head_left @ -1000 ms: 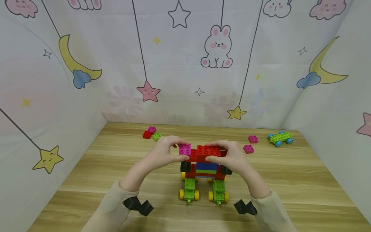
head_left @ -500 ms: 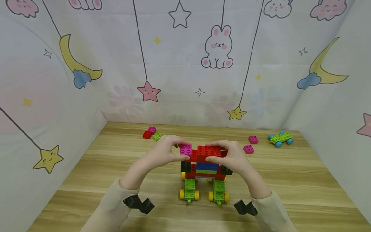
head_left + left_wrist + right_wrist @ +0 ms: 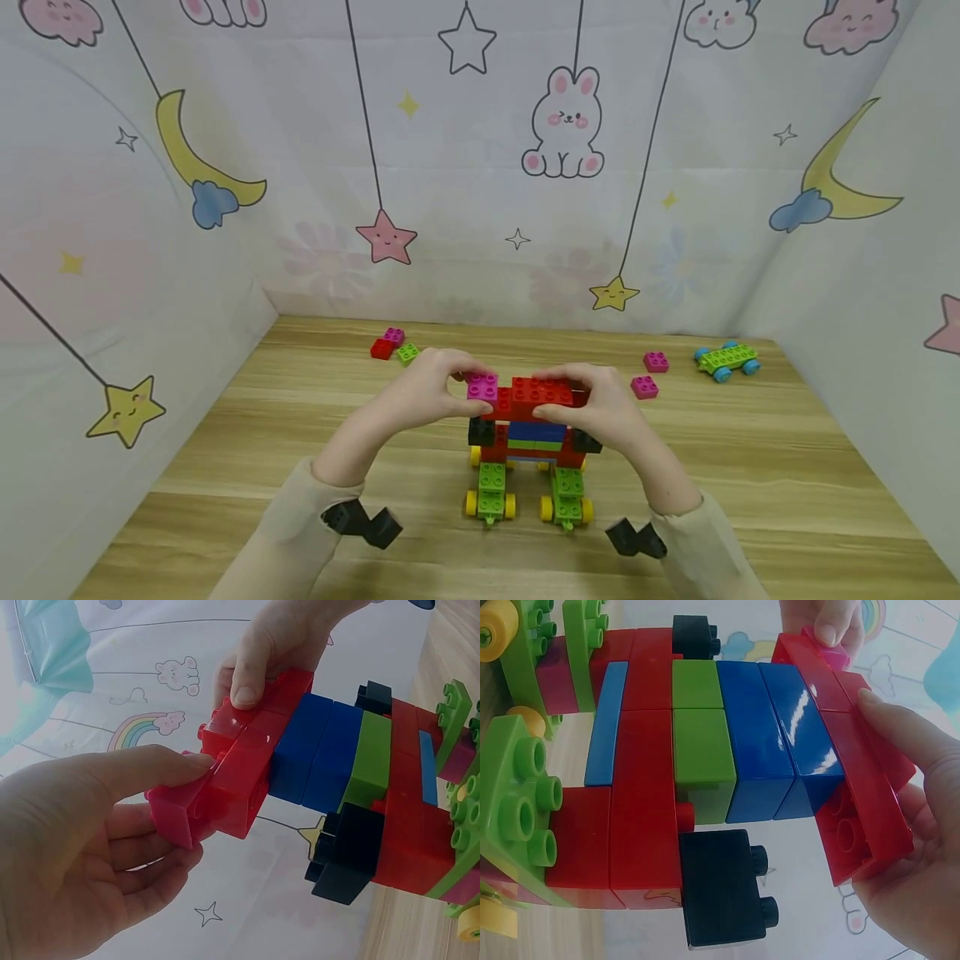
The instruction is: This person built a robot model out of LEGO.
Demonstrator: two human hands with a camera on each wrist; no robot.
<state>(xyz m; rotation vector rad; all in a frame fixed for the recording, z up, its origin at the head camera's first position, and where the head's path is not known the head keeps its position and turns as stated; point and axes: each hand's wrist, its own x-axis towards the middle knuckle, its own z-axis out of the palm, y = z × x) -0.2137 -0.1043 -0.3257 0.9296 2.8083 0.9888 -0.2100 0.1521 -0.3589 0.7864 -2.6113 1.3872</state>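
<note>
My left hand (image 3: 429,387) pinches a magenta building brick (image 3: 482,387) between thumb and fingers, at the left end of the built figure's long red top row. In the left wrist view this brick (image 3: 176,810) sits slightly tilted against the red bricks (image 3: 244,765). My right hand (image 3: 600,404) grips a red brick (image 3: 542,389) on top of that row, thumb in front and fingers behind. Below stand blue bricks (image 3: 761,742), a lime layer (image 3: 701,746), a red body (image 3: 645,802) with black bricks (image 3: 724,889) at its sides, and lime feet (image 3: 491,492) with yellow wheels.
On the wooden table (image 3: 300,533), a red brick (image 3: 382,348), a magenta brick (image 3: 393,335) and a lime brick (image 3: 408,353) lie back left. Two magenta bricks (image 3: 656,362) and a lime car base (image 3: 727,359) with blue wheels lie back right. Patterned cloth (image 3: 480,167) encloses the table.
</note>
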